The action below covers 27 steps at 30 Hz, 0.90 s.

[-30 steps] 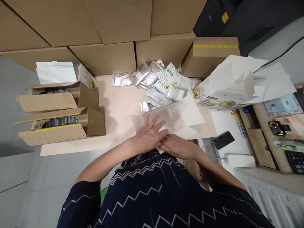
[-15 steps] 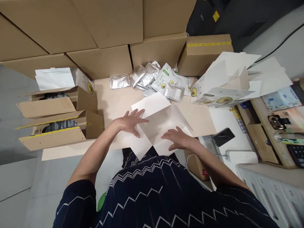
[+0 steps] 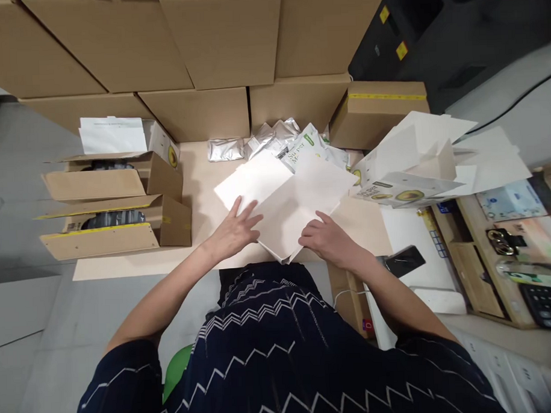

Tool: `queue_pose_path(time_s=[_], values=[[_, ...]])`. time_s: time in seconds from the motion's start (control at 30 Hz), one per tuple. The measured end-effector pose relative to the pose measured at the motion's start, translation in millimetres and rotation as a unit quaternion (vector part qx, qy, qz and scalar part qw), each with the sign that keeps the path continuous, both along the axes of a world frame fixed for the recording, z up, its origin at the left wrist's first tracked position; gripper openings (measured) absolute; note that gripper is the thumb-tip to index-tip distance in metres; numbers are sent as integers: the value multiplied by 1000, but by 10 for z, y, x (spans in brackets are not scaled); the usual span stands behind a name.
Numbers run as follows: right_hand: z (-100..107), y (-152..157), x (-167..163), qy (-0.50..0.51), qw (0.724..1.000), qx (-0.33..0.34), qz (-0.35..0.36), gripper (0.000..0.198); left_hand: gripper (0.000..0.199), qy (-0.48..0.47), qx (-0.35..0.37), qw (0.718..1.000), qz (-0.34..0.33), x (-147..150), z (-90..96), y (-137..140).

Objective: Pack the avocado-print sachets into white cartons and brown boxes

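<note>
A white cardboard box [image 3: 287, 212] with its flaps up lies at the table's front edge, its plain inside facing me. My left hand [image 3: 238, 232] rests at its left side, fingers spread against the near left edge. At the right side is my right hand [image 3: 325, 239], its fingers curled over the box edge and the thumb hidden. Just behind the box lie a white "Super Meal" pouch [image 3: 304, 146] with an avocado print, partly covered by a flap, and several silver pouches [image 3: 275, 134].
Two open brown cartons [image 3: 167, 221] holding dark packs stand left, a white box [image 3: 158, 138] behind them. At right are opened white printed boxes [image 3: 401, 187], a phone [image 3: 404, 261] and a wooden organiser [image 3: 479, 277]. Large brown cartons [image 3: 200, 113] line the back.
The white box has turned and its flaps now stand up, covering part of the pouches. My right hand has curled its fingers at the edge; my left has moved slightly nearer me.
</note>
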State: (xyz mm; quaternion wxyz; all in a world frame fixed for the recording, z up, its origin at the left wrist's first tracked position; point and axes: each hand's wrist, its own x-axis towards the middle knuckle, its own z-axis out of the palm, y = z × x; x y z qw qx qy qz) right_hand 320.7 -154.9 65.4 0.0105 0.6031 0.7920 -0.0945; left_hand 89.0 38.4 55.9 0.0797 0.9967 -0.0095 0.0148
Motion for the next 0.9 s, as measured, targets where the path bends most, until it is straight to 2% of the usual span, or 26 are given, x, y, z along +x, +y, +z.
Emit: queue_pose_path(time_s=[0.1, 0.2, 0.3, 0.4, 0.47, 0.5, 0.6, 0.67, 0.77, 0.9], values=[[162, 138, -75, 28, 995, 98, -6, 23, 17, -43, 4, 996, 73, -371, 221, -79], [165, 402, -151, 90, 980, 172, -44, 30, 23, -42, 40, 985, 161, -681, 379, -138], [-45, 717, -90, 184, 943, 246, -127, 33, 24, -39, 70, 968, 237, -915, 409, -159], [-448, 999, 92, 274, 872, 306, -265, 33, 20, -30, 73, 955, 287, -1074, 336, -189], [-749, 1132, 177, 302, 846, 269, -348, 34, 18, -21, 58, 948, 311, -1126, 260, -236], [-885, 1174, 182, 304, 849, 219, -373, 33, 16, -17, 47, 946, 321, -1134, 220, -269], [-1181, 1215, 16, 265, 883, 19, -387, 32, 14, -9, 12, 940, 342, -1103, 105, -387], [-1289, 1196, -204, 215, 904, -69, -362, 40, 15, -5, -2, 935, 354, -1059, 36, -466], [-1386, 1153, -523, 150, 923, -110, -338, 53, 16, 7, -6, 932, 363, -1006, -61, -563], [-1495, 1102, -659, 145, 921, -88, -351, 48, 16, 28, -5, 937, 347, -992, -191, -679]])
